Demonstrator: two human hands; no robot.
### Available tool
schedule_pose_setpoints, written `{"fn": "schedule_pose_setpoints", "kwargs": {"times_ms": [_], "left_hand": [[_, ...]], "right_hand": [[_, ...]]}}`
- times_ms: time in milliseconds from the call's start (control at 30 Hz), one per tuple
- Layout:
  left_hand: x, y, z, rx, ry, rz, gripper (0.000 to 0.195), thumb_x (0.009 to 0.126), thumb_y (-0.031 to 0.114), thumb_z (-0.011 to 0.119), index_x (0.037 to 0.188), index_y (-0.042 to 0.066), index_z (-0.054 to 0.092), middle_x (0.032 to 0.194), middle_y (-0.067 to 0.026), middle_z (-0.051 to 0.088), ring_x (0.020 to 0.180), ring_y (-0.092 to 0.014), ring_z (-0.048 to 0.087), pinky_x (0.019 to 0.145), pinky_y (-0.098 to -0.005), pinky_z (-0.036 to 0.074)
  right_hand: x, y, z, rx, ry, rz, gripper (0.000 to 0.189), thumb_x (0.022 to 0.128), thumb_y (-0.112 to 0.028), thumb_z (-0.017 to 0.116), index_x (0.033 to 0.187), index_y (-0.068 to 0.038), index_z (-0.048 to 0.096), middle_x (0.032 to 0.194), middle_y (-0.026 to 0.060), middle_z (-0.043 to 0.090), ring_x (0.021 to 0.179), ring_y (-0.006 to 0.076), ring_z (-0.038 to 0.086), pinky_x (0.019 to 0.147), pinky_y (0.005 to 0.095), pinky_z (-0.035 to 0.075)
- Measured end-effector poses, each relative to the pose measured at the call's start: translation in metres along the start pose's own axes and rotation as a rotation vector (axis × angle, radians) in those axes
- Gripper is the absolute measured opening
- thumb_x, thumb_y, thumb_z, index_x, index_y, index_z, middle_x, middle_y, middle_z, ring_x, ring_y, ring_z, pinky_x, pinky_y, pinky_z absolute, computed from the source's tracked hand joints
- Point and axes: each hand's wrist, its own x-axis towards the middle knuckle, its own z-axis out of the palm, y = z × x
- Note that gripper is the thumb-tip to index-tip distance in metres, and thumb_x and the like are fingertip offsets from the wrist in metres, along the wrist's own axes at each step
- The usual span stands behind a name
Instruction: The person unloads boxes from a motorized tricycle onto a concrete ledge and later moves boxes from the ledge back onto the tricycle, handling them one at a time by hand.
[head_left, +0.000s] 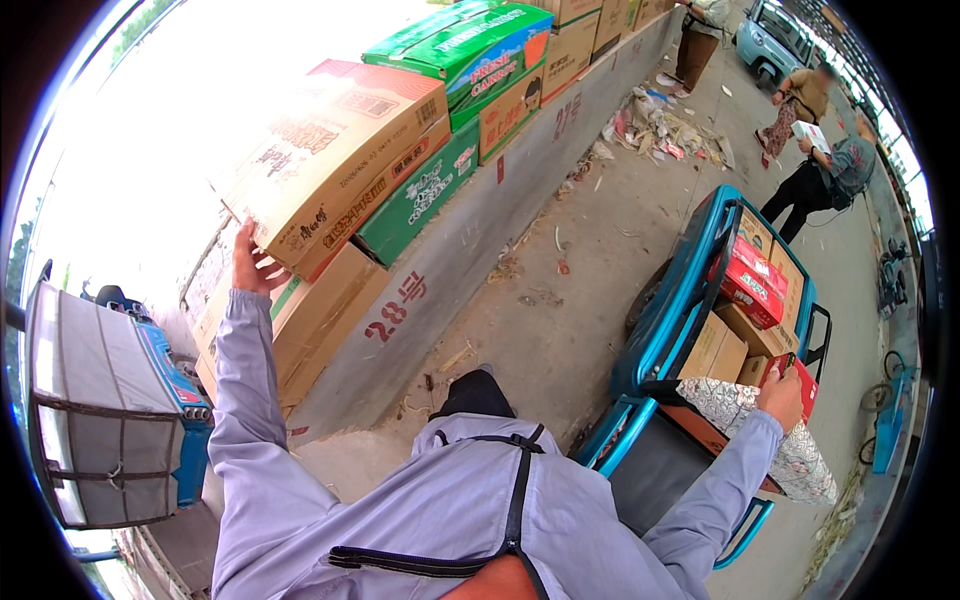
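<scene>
My left hand (255, 262) touches the near lower corner of a brown cardboard carton (330, 165) with red print, its fingers apart. That carton lies on other cartons, above a green carton (424, 191). My right hand (781, 394) is at a red box (804, 386) on the near side of the cargo bed of a blue three-wheeled cart (626, 367); the fingers rest on the box's edge, and whether they grip it cannot be told. A patterned cloth (720, 397) hangs by my right wrist. A red carton (750, 281) and brown cartons (712, 349) lie in the bed.
A concrete ledge (480, 247) bears a row of cartons, among them a green carrot box (469, 49). Litter (660, 127) lies at its foot. Several people are farther off, one (825, 172) beyond the cart. A covered vehicle (105, 412) stands at left, a blue car (776, 41) at the back.
</scene>
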Motion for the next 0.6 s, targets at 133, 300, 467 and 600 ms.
{"fn": "schedule_pose_setpoints", "kwargs": {"times_ms": [133,300,467,600], "left_hand": [[0.0,-0.001,0.003,0.012,0.009,0.01,0.097,0.08,0.08,0.063,0.135,0.0,0.055,0.13,-0.0189,0.053,0.116,-0.042,0.058,0.094,-0.0577,0.048],[0.006,0.0,-0.005,0.031,0.0,-0.008,0.097,0.079,0.083,0.062,0.133,0.003,0.059,0.126,-0.0133,0.056,0.107,-0.033,0.06,0.085,-0.0471,0.048],[0.002,-0.005,-0.002,0.014,0.018,0.029,0.102,0.078,0.087,0.061,0.137,0.004,0.057,0.128,-0.0116,0.056,0.106,-0.03,0.059,0.086,-0.0451,0.046],[0.003,-0.013,-0.004,-0.025,0.045,0.038,0.113,0.078,0.088,0.059,0.148,-0.001,0.048,0.137,-0.015,0.054,0.116,-0.034,0.056,0.094,-0.0485,0.045]], "right_hand": [[0.001,0.003,0.004,0.002,0.011,-0.005,0.036,0.098,-0.039,0.061,0.114,-0.007,0.065,0.118,0.0182,0.07,0.1,0.0449,0.069,0.084,0.0563,0.054],[-0.001,-0.001,-0.001,-0.003,0.011,-0.007,0.036,0.098,-0.039,0.061,0.114,-0.008,0.065,0.116,0.0181,0.071,0.099,0.0444,0.07,0.083,0.0562,0.054],[0.003,0.005,0.006,-0.001,0.013,-0.015,0.035,0.098,-0.04,0.061,0.113,-0.008,0.065,0.114,0.0181,0.071,0.099,0.0446,0.07,0.083,0.0562,0.054],[0.004,0.003,0.006,0.002,0.003,-0.005,0.036,0.099,-0.04,0.06,0.113,-0.008,0.065,0.115,0.0186,0.071,0.101,0.0443,0.069,0.084,0.0566,0.054]]}}
